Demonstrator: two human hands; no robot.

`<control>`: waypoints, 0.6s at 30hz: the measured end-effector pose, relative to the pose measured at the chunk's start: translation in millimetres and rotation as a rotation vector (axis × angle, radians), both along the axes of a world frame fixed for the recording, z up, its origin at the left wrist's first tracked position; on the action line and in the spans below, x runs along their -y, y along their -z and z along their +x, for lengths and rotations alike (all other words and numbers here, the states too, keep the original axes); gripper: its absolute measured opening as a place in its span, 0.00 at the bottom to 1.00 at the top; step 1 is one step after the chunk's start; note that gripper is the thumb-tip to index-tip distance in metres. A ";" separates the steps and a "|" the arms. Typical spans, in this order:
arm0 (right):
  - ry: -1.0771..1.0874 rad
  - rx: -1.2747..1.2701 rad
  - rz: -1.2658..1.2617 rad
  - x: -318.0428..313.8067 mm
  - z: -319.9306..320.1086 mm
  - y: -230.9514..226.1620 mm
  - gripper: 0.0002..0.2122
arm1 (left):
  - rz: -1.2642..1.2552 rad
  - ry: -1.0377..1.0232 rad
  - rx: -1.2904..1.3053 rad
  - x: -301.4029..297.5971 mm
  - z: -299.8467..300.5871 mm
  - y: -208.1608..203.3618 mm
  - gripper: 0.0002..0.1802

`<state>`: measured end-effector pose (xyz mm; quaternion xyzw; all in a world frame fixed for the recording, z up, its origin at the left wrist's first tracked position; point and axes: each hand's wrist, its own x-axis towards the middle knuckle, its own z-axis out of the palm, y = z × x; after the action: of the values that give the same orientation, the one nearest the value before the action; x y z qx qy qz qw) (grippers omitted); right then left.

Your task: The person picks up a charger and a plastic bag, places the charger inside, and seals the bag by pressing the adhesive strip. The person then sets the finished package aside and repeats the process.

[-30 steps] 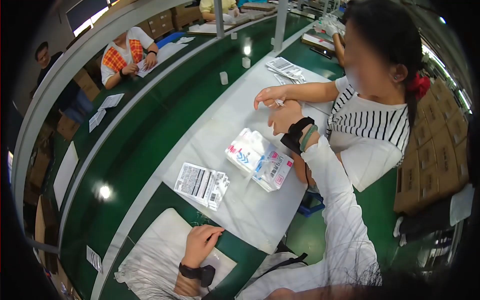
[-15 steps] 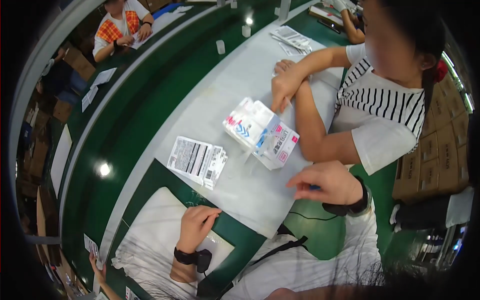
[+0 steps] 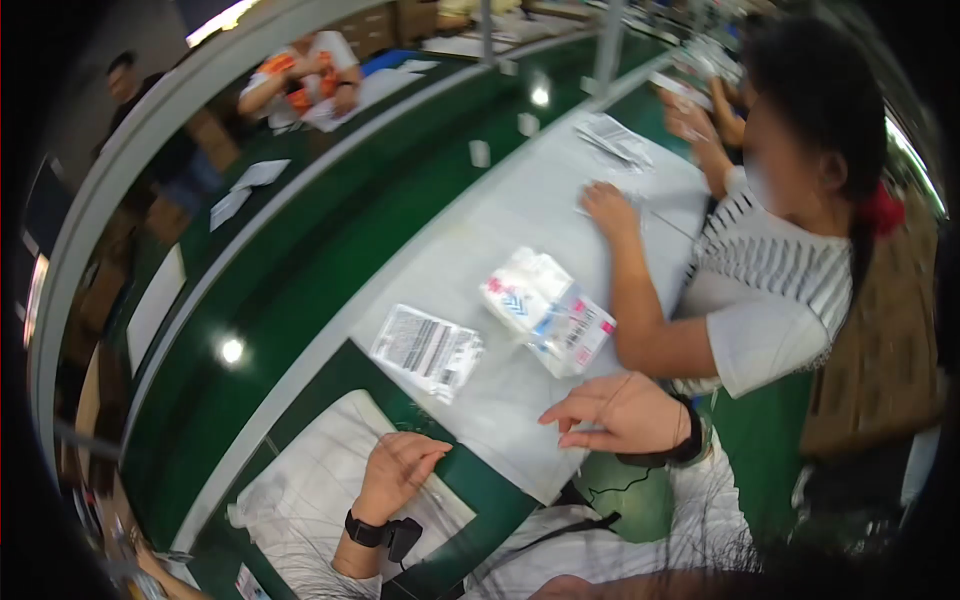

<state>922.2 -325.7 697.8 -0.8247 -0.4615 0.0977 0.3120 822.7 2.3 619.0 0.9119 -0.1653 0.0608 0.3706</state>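
Note:
Over a white pad on the green table corner, my left hand hovers with fingers drawn together and nothing visible in them. My right hand is raised at the near edge of the white tabletop, thumb and forefinger apart, holding nothing. Just beyond it lies a bundle of white packets with pink and blue print, its near end in clear plastic. A loose stack of flat printed sachets lies left of that bundle, nearest my left hand. Both hands are blurred a little.
A co-worker in a striped collar sits at the right, one forearm on the tabletop beside more flat sachets. A green conveyor belt curves past on the left, carrying small white pieces. Another person works across it.
The view has shifted, so the table sits lower. My right hand has moved left toward the near table edge. The co-worker's crossed arms have parted, one hand now raised at the back.

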 end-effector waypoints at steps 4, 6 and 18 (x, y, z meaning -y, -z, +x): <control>-0.274 -0.038 0.077 -56.2 2.1 4.1 0.15 | 0.122 -0.061 0.009 -24.2 -40.9 -18.0 0.11; -0.353 -0.068 0.080 -75.7 -4.3 2.5 0.16 | 0.125 -0.152 -0.054 -42.7 -82.0 -22.6 0.13; -0.338 0.342 0.111 -153.7 42.3 54.8 0.27 | 0.489 -0.395 -0.225 -40.5 -154.8 27.9 0.38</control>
<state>964.5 -172.0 643.0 -0.7220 -0.6436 -0.0182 0.2534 667.9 42.8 591.1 0.9893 0.0471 -0.0113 0.1376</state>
